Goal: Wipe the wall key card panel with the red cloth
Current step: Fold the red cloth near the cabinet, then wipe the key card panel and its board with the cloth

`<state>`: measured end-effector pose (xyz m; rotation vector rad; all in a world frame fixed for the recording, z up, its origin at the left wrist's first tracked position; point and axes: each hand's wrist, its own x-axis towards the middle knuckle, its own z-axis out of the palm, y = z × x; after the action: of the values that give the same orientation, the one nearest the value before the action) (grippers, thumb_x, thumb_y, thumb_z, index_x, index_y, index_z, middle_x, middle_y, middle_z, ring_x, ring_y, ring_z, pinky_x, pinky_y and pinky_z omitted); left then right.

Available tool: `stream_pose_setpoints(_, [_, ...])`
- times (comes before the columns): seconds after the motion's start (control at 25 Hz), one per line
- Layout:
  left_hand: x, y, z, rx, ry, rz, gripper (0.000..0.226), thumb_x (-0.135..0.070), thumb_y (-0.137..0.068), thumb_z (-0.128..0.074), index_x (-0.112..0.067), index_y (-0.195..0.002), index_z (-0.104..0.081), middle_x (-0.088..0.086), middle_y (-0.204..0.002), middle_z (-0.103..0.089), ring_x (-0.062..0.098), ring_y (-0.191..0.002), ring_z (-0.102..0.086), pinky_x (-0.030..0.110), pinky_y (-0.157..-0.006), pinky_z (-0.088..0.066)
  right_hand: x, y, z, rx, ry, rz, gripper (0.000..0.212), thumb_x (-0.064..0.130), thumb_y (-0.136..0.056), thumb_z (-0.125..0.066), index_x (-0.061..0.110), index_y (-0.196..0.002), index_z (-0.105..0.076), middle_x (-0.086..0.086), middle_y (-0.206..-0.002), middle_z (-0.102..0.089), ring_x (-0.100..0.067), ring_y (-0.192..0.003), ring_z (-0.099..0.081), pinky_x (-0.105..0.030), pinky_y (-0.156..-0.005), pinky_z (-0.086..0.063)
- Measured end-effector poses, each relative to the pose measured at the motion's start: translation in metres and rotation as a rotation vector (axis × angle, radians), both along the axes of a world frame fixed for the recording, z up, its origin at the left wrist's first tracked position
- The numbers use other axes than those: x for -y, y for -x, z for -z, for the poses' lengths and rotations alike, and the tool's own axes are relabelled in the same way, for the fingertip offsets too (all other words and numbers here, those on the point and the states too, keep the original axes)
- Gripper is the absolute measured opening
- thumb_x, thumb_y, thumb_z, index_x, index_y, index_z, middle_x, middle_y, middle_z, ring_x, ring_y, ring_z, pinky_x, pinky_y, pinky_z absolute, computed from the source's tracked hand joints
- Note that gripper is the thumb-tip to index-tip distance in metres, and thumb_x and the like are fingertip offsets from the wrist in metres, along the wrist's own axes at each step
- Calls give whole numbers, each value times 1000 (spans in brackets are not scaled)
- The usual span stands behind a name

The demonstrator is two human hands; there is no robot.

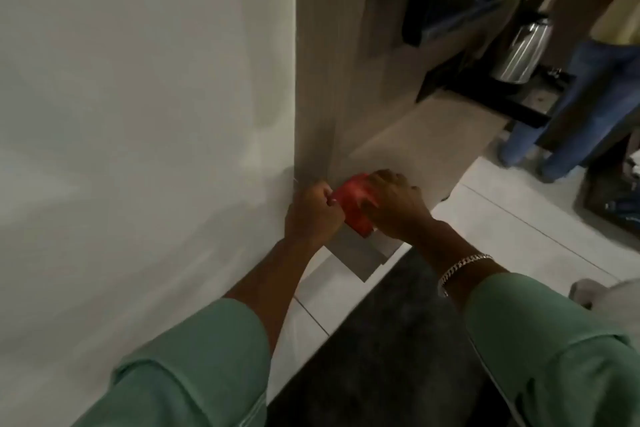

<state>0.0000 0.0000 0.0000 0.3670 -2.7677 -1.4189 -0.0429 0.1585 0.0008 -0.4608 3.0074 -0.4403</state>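
The red cloth (353, 210) is bunched between my two hands, low in front of the corner where the white wall (138, 114) meets a grey wood-grain panel (329, 62). My left hand (313, 215) is curled in a fist on the cloth's left edge. My right hand (394, 203) lies over its right side with the fingers pressed into it. No key card panel shows in this view; the hands and cloth cover the patch of corner behind them. Both arms wear green sleeves, and a chain bracelet (464, 265) sits on the right wrist.
Another person in blue jeans (571, 107) stands at the upper right beside a steel kettle (523, 48) on a dark shelf. A dark mat (381, 340) lies on the pale tiled floor (519, 218) below my hands.
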Motion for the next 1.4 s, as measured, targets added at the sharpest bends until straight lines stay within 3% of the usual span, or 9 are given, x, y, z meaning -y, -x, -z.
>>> stream_pose_setpoints(0.12, [-17,17,30,154,-254,-140,34,-21,-86,-64,-8,-117,-62,13,-117,-66,32,-109,-62,34,-96,-50,-9,15,31,73,59,79,50,36,-98,-52,27,-146,-38,-15,-153,-38,-43,-134,-42,-59,-109,-43])
stream_pose_setpoints(0.4, [-36,23,39,280,-848,-431,48,-21,-79,-75,-3,-120,-58,20,-117,-66,38,-102,-67,50,-85,-60,-5,4,51,53,297,119,39,12,-85,-66,17,-124,-64,-20,-131,-56,-40,-113,-59,-32,-93,-44])
stream_pose_setpoints(0.56, [-9,0,25,230,-826,-397,19,-13,-75,-72,-15,-88,-59,8,-95,-66,30,-93,-63,50,-90,-58,15,-25,44,58,378,52,39,10,-85,-68,15,-124,-62,-15,-129,-60,-34,-115,-58,-31,-93,-43])
stream_pose_setpoints(0.68, [28,-24,0,183,-760,-366,24,-13,-80,-66,-17,-101,-56,10,-105,-65,32,-99,-63,54,-87,-58,51,-52,23,-84,383,3,35,18,-91,-65,13,-125,-60,-14,-137,-56,-34,-127,-49,-45,-110,-41])
stream_pose_setpoints(0.8, [71,-58,-43,68,-740,-409,17,-13,-80,-60,-20,-95,-54,13,-103,-65,31,-90,-64,46,-59,-61,103,-88,-22,-258,411,-104,41,30,-99,-48,10,-134,-54,-20,-151,-44,-38,-137,-40,-50,-118,-33])
stream_pose_setpoints(0.96, [139,-127,-122,-38,-838,-331,21,-23,-91,-52,-17,-108,-63,11,-111,-69,27,-96,-66,40,-72,-58,179,-152,-92,-320,395,-264,69,58,-92,-17,26,-148,-40,-6,-161,-34,-31,-149,-29,-52,-122,-27])
stream_pose_setpoints(1.08, [189,-192,-182,-124,-864,-248,33,-37,-97,-43,-18,-104,-69,6,-97,-72,25,-94,-66,40,-79,-56,231,-201,-137,-353,520,-334,75,69,-86,-40,33,-151,-35,-3,-164,-28,-33,-151,-22,-55,-117,-31])
stream_pose_setpoints(1.2, [241,-266,-236,-226,-726,-208,40,-43,-99,-39,-16,-107,-67,5,-99,-70,24,-95,-65,43,-85,-54,286,-255,-175,-488,613,-467,77,49,-81,-71,25,-148,-42,-11,-160,-34,-39,-142,-34,-55,-105,-46])
stream_pose_setpoints(1.4, [304,-375,-310,-422,-548,-201,25,-29,-100,-44,-18,-94,-66,-6,-68,-66,10,-66,-60,24,-64,-48,375,-327,-230,-720,784,-560,70,34,-77,-72,22,-142,-50,-16,-149,-49,-42,-129,-50,-49,-100,-53])
